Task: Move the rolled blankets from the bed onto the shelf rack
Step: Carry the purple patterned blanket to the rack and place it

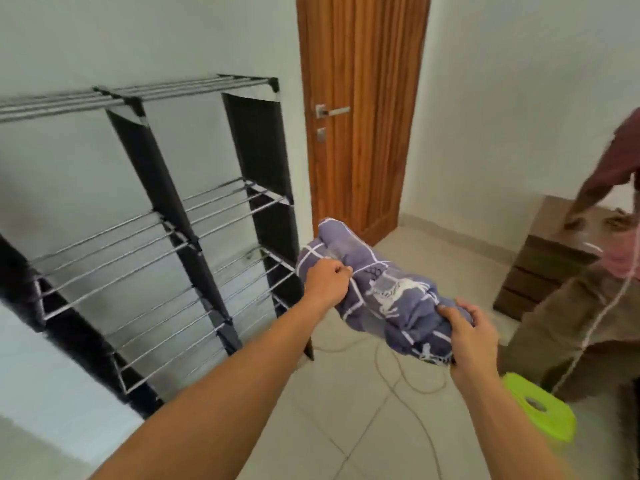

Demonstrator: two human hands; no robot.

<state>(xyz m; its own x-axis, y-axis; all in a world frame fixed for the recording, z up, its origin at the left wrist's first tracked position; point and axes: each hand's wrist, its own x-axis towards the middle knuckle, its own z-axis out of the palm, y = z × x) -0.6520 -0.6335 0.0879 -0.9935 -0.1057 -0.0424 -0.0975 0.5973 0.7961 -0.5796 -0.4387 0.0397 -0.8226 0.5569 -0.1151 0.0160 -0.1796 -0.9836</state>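
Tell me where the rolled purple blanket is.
The rolled purple blanket is mid-frame, held between left hand and right hand, right of the black shelf rack.

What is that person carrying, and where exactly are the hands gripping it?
A rolled purple blanket, held off the floor: the left hand grips its far end, the right hand its near end.

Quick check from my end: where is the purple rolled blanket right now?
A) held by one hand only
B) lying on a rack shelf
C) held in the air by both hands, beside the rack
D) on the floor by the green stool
C: the left hand and right hand each grip the purple rolled blanket, held clear of the shelf rack.
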